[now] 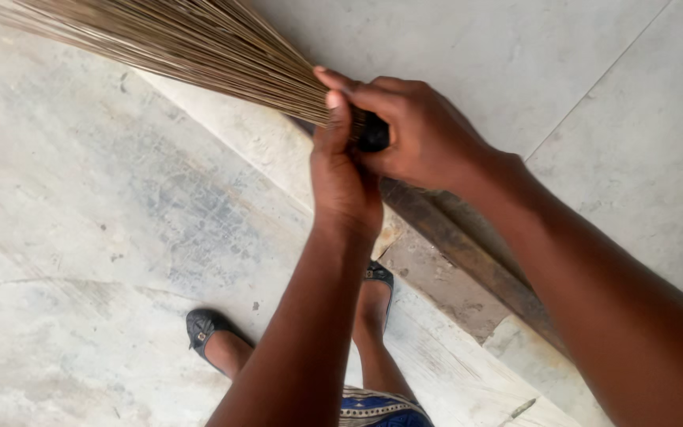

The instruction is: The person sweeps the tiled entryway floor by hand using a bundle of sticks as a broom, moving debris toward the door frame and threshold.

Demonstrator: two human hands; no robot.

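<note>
A broom of thin tan straw sticks point(175, 39) fans out toward the upper left. Both hands grip its bound end near the top middle. My left hand point(345, 178) wraps the bundle from below, thumb pressed up against the sticks. My right hand point(416, 130) closes over the dark band at the broom's base, fingers folded around it. The very end of the broom is hidden inside the two hands.
Worn grey concrete floor point(96, 237) lies below. A raised ledge or step point(468, 261) with a dark groove runs diagonally from the middle to the lower right. My feet in black flat shoes point(203, 328) stand on the floor beside it.
</note>
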